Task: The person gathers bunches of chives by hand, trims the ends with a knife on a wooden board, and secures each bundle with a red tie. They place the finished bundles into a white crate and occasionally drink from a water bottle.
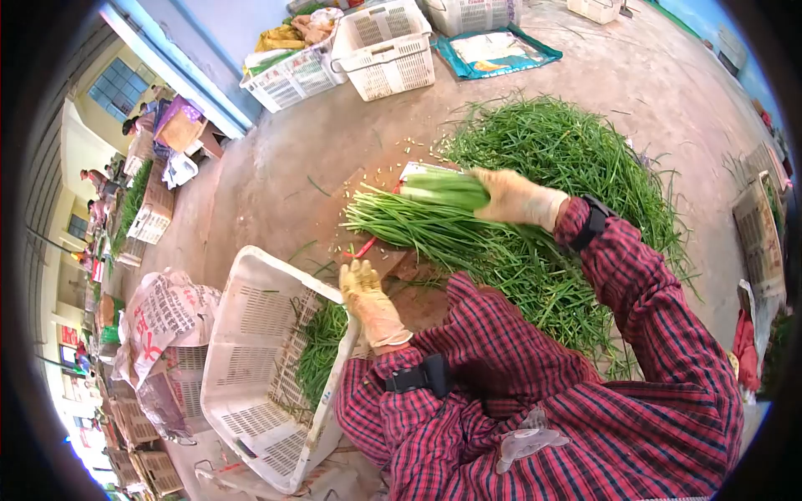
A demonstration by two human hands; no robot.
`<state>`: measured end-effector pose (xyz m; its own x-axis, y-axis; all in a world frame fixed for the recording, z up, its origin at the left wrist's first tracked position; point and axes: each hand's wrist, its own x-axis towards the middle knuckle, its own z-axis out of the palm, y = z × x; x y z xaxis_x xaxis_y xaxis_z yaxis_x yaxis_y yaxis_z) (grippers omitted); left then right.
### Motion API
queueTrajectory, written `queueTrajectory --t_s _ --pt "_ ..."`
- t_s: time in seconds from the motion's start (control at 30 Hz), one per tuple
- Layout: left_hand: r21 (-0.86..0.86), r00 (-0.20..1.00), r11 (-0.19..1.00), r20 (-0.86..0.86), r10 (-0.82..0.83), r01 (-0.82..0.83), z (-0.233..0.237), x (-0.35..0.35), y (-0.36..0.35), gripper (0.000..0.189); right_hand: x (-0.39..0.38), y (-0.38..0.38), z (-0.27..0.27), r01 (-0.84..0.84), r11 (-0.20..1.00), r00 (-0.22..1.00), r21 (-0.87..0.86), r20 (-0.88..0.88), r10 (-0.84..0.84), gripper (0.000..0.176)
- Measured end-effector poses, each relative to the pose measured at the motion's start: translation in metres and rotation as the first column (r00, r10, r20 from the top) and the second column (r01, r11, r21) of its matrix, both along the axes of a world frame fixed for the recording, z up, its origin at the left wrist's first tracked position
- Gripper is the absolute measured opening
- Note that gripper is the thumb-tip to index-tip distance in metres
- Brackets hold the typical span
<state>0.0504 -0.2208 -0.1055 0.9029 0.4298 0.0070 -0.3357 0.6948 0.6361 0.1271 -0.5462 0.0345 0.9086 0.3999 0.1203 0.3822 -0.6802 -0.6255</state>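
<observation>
My right hand point(516, 199), in a pale glove, is closed round a bunch of chives point(443, 189), slightly blurred, with their cut ends pointing left. It holds them over more chives point(393, 219), laid side by side. Behind and below spreads a large heap of loose chives point(568, 146). My left hand point(368, 302), gloved too, is beside the rim of a white plastic crate point(242, 334), fingers extended and nothing in them. Inside that crate lie some chives point(322, 346). A thin red strip point(363, 248) pokes out from under the laid chives.
Short cut bits point(380, 177) litter the floor. A printed sack point(171, 317) stands left of the crate. At the back are a white crate point(386, 50), another with bags point(296, 75), and a teal-edged sack point(497, 52). More crates point(760, 234) stand far right; other people work far left.
</observation>
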Motion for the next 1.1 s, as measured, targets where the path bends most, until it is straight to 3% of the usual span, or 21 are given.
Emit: queueTrajectory --t_s 0.03,0.13,0.17,0.23,0.3,0.33,0.37,0.43,0.5,0.6,0.77,0.8,0.83,0.87,0.9,0.97,1.0,1.07,1.1 --pt "-0.010 1.000 1.000 -0.011 0.001 -0.001 -0.014 0.005 -0.005 0.048 0.021 0.003 0.000 0.029 0.997 0.998 -0.073 -0.049 -0.033 0.070" --pt "-0.003 0.956 0.988 -0.252 -0.152 0.156 -0.037 0.023 -0.025 0.060 0.059 0.032 0.000 0.090 0.976 0.996 -0.197 -0.001 -0.091 0.075" --pt "-0.012 0.953 0.989 -0.265 -0.148 0.150 -0.037 0.028 -0.032 0.060 0.076 0.043 -0.011 0.074 0.983 0.997 -0.170 -0.001 -0.076 0.077" --pt "0.226 0.941 0.963 -0.332 -0.064 0.146 -0.037 0.035 -0.044 0.064 0.100 0.071 -0.035 0.049 0.988 0.999 -0.144 -0.014 -0.052 0.079" --pt "0.241 0.935 0.958 -0.350 -0.061 0.153 -0.044 0.042 -0.053 0.069 0.124 0.099 -0.063 0.024 0.998 0.994 -0.060 -0.106 -0.030 0.080" --pt "0.227 0.932 0.958 -0.350 -0.088 0.176 -0.056 0.049 -0.057 0.070 0.137 0.112 -0.085 0.021 0.996 1.000 -0.083 0.019 -0.019 0.078" --pt "0.213 0.930 0.957 -0.351 -0.113 0.197 -0.068 0.056 -0.058 0.072 0.133 0.127 -0.071 0.016 0.999 0.959 -0.030 -0.283 -0.024 0.082" --pt "0.216 0.940 0.940 -0.276 -0.200 0.264 -0.090 0.066 -0.050 0.072 0.134 0.157 -0.106 0.130 0.991 0.972 0.039 -0.205 -0.119 0.094" --pt "0.112 0.891 0.948 -0.389 -0.234 0.297 -0.045 0.074 -0.064 0.073 0.128 0.186 -0.129 0.111 0.962 0.981 -0.251 -0.126 -0.146 0.125" --pt "0.130 0.900 0.952 -0.383 -0.209 0.276 -0.065 0.080 -0.061 0.065 0.105 0.199 -0.143 0.138 0.879 0.989 -0.456 0.116 -0.095 0.127" --pt "0.322 0.879 0.871 -0.425 -0.217 0.371 -0.082 0.087 -0.045 0.058 0.122 0.194 -0.150 0.132 0.904 0.991 -0.406 0.022 -0.135 0.126" --pt "0.576 0.926 0.788 -0.377 0.022 0.215 -0.073 0.090 -0.040 0.056 0.126 0.196 -0.154 0.149 0.891 0.989 -0.430 0.049 -0.141 0.127" --pt "0.782 0.932 0.620 -0.266 0.245 0.060 -0.065 0.092 -0.034 0.055 0.127 0.196 -0.158 0.162 0.876 0.987 -0.454 0.073 -0.145 0.128" --pt "0.925 0.916 0.361 -0.239 0.322 0.115 -0.036 0.100 -0.021 0.058 0.124 0.195 -0.151 0.150 0.856 0.989 -0.495 0.079 -0.128 0.128" --pt "0.999 0.893 0.023 -0.039 0.449 0.032 -0.037 0.107 -0.014 0.060 0.121 0.195 -0.150 0.145 0.857 0.989 -0.494 0.075 -0.125 0.128" --pt "0.981 0.865 -0.154 -0.029 0.500 0.121 -0.050 0.120 0.003 0.063 0.119 0.193 -0.152 0.113 0.834 0.994 -0.540 0.072 -0.088 0.128" --pt "0.981 0.864 -0.154 -0.028 0.502 0.121 -0.059 0.121 0.008 0.063 0.120 0.194 -0.156 0.144 0.850 0.987 -0.507 0.132 -0.088 0.121" --pt "0.887 0.868 -0.334 -0.130 0.479 0.318 -0.065 0.118 0.016 0.066 0.124 0.194 -0.160 0.139 0.861 0.989 -0.489 0.110 -0.098 0.115" --pt "0.888 0.867 -0.333 -0.129 0.482 0.317 -0.068 0.112 0.016 0.066 0.126 0.195 -0.161 0.135 0.872 0.991 -0.471 0.086 -0.107 0.110"
